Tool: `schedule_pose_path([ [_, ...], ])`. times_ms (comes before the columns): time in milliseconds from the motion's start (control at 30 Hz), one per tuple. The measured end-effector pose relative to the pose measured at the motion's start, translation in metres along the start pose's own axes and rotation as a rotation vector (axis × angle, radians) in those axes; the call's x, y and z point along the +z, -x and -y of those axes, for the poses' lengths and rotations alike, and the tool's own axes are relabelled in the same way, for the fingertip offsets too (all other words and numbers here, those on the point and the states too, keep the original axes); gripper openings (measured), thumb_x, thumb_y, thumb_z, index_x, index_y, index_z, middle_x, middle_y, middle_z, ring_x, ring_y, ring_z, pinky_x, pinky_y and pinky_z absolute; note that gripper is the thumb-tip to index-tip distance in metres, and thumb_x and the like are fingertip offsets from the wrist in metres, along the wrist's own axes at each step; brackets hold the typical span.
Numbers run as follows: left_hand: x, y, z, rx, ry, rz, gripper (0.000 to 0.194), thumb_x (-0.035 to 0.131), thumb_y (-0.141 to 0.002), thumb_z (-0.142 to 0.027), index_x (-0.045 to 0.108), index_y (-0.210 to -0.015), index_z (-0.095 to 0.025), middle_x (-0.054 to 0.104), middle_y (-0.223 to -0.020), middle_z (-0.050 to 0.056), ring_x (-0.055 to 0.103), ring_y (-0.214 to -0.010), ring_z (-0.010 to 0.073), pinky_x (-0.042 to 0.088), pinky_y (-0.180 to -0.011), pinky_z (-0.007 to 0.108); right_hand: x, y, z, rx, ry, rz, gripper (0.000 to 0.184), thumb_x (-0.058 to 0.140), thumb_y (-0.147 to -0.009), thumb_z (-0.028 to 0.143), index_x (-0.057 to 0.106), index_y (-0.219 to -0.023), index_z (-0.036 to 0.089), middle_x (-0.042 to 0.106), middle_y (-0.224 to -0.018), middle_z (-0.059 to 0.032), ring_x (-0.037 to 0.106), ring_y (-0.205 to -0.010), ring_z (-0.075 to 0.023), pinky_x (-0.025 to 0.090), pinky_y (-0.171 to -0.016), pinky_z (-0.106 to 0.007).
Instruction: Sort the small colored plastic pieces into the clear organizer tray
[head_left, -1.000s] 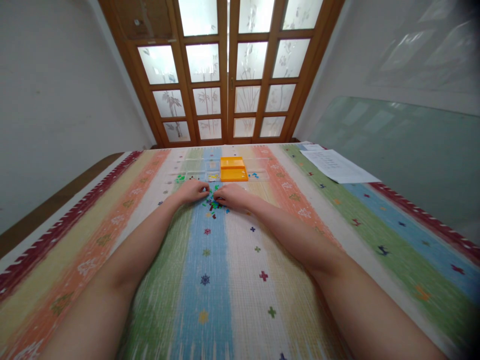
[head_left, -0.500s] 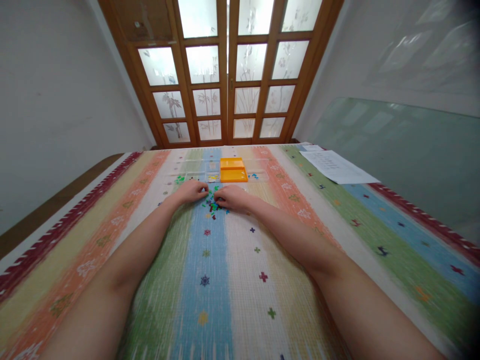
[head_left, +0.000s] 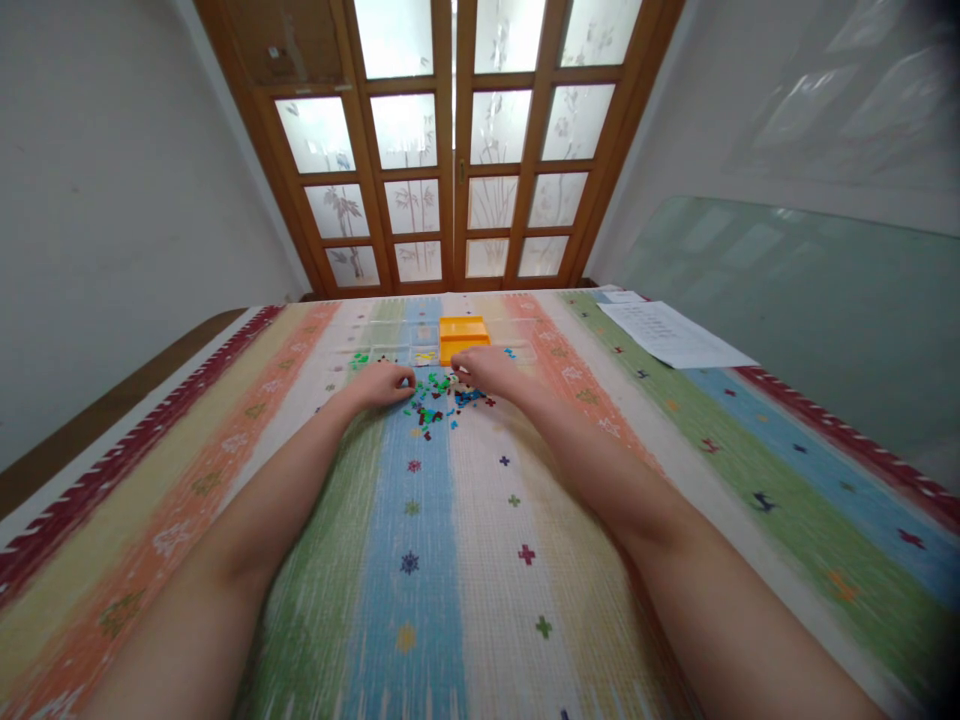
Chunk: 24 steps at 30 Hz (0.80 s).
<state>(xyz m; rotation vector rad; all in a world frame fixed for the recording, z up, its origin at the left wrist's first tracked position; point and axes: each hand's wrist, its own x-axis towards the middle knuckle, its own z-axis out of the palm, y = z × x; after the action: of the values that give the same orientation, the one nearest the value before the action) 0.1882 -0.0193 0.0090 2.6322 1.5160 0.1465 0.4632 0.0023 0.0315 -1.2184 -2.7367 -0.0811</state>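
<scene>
A loose pile of tiny green, blue, dark red and black pieces [head_left: 429, 414] lies on the striped cloth between my hands. My left hand [head_left: 384, 385] rests at the pile's left side, fingers curled and thumb close to them; anything in them is too small to make out. At the front edge of the orange tray [head_left: 465, 328], my right hand [head_left: 486, 370] is held over the pile's far right part with fingertips pinched. What it grips cannot be seen. Blue pieces [head_left: 470, 398] show just below that hand.
Clear compartment trays stand beside the orange one, with green pieces [head_left: 360, 359], yellow pieces [head_left: 426, 356] and blue pieces [head_left: 510, 353] in them. Printed paper sheets [head_left: 675, 335] lie at the right. Behind the table are wood-framed glass doors [head_left: 455, 150].
My right hand has moved away from me and to the right, from the pile to the orange tray's front edge, uncovering blue pieces. My left hand has stayed in place.
</scene>
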Motion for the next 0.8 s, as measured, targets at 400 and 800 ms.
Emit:
schedule_pose_path([
  [400, -0.004, 0.0, -0.004, 0.008, -0.02, 0.044, 0.028, 0.063, -0.088, -0.044, 0.077, -0.101, -0.025, 0.074, -0.084, 0.002, 0.061, -0.071, 0.0181, 0.035, -0.066, 0.027, -0.005, 0.009, -0.079, 0.496, 0.114, 0.029, 0.03, 0.053, -0.096, 0.022, 0.078, -0.112, 0.019, 0.076, -0.116, -0.0155, 0.069, -0.105, -0.0263, 0.048, -0.084, -0.03],
  [800, -0.005, 0.001, 0.0, 0.038, -0.017, 0.06, 0.024, 0.061, -0.086, -0.036, 0.077, -0.098, -0.024, 0.073, -0.085, 0.003, 0.061, -0.07, 0.0179, 0.034, -0.064, 0.028, 0.001, 0.01, -0.077, 0.642, 0.066, -0.092, 0.035, 0.046, -0.101, 0.023, 0.076, -0.118, 0.016, 0.074, -0.119, -0.0198, 0.068, -0.111, -0.0277, 0.047, -0.089, -0.032],
])
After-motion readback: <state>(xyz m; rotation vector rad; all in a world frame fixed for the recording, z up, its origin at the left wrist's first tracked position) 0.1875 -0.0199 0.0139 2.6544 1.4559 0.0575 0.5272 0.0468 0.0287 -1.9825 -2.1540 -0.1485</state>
